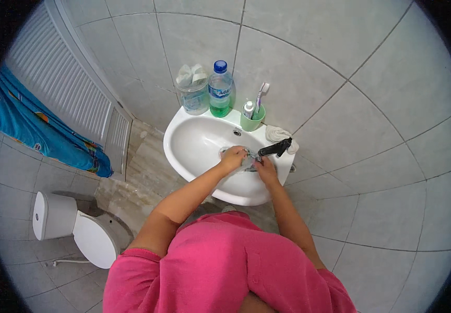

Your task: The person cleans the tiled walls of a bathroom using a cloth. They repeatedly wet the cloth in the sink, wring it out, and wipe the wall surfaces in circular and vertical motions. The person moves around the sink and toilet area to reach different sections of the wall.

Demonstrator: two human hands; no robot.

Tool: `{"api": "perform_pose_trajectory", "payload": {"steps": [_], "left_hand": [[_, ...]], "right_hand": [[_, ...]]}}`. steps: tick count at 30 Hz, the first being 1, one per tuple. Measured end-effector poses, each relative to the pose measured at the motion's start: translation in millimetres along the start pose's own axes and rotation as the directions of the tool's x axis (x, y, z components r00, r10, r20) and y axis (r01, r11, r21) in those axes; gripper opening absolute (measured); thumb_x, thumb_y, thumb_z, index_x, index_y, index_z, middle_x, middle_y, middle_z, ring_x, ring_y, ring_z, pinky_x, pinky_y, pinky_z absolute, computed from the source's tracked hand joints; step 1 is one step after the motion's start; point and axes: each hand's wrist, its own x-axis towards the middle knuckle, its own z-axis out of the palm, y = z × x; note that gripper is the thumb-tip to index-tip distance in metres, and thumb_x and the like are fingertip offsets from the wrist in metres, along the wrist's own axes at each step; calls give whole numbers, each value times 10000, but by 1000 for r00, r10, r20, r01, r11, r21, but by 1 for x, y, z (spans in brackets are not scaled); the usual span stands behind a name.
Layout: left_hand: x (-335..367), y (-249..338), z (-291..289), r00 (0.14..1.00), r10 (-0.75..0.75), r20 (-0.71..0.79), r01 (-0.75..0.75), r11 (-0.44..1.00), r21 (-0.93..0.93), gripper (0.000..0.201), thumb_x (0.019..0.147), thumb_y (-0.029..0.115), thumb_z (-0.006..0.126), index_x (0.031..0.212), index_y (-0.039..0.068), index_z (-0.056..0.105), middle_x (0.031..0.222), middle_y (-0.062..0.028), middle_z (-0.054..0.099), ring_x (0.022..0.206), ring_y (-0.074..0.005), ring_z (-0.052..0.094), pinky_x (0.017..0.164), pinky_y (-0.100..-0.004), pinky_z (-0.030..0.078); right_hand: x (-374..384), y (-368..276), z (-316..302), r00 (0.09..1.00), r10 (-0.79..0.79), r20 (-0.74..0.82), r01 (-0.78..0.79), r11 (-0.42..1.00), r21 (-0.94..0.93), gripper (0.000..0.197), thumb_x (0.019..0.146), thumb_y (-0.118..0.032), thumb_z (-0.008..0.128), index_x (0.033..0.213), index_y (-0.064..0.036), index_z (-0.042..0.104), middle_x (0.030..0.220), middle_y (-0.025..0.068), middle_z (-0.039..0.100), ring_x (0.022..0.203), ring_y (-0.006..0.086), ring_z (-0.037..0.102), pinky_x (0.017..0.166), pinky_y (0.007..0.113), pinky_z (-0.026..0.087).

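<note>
Both my hands are over the white sink (184, 141), just under the black tap (275, 148). Between them is a small see-through, shiny thing (248, 163), partly covered by my fingers; its kind is hard to tell. My left hand (233, 158) grips it from the left with bent fingers. On the other side my right hand (265, 170) has its fingers closed at the same thing, close below the spout. Whether water is running cannot be made out clearly.
Along the sink's back ledge stand a clear tub (194, 98), a blue-capped bottle (220, 89) of green liquid and a green cup (252, 120) with a toothbrush and tube. A whitish cloth (279, 136) lies behind the tap. At left are a toilet (94, 237) and blue cloth (45, 128).
</note>
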Motion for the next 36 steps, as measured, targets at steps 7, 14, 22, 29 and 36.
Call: {"api": "perform_pose_trajectory", "payload": {"steps": [7, 14, 22, 29, 36], "left_hand": [[-9, 78, -4, 982, -163, 92, 186, 896, -404, 215, 859, 276, 429, 784, 96, 518, 679, 1, 507, 620, -103, 477, 567, -235, 399], [-21, 110, -31, 968, -252, -5, 216, 839, -499, 199, 846, 290, 429, 834, 110, 513, 724, -10, 496, 624, -110, 486, 525, -248, 409], [-25, 115, -78, 987, -95, -126, 39, 922, -385, 190, 831, 253, 497, 738, 95, 545, 630, 25, 491, 571, -77, 444, 535, -201, 363], [-45, 100, -88, 982, 124, -143, -116, 991, 64, 285, 835, 260, 519, 695, 20, 581, 617, -9, 518, 609, -94, 479, 568, -240, 384], [-45, 104, -87, 919, 343, -191, -221, 854, 472, 313, 838, 251, 516, 699, -19, 590, 606, -39, 523, 609, -122, 498, 585, -271, 401]], "right_hand": [[20, 59, 15, 912, -406, -53, 387, 898, -209, 475, 682, -156, 605, 1100, -10, 434, 963, 194, 542, 959, 326, 493, 817, 367, 393], [-4, -2, 4, 929, -258, 266, 238, 966, 103, 443, 712, -262, 644, 1047, -8, 504, 915, 85, 565, 871, 195, 524, 765, 304, 408], [-9, -13, -9, 968, -164, 188, 54, 873, 484, 222, 774, -187, 605, 937, -46, 552, 818, -15, 554, 748, 82, 486, 689, 235, 383], [0, 4, -15, 989, -145, 36, 97, 803, 588, 110, 780, -157, 537, 873, -102, 552, 840, -31, 533, 746, 67, 458, 693, 218, 345], [-6, 7, -4, 975, -218, 44, 144, 771, 621, 275, 775, -192, 535, 1000, -44, 481, 893, 31, 533, 836, 151, 492, 796, 264, 364]]}}
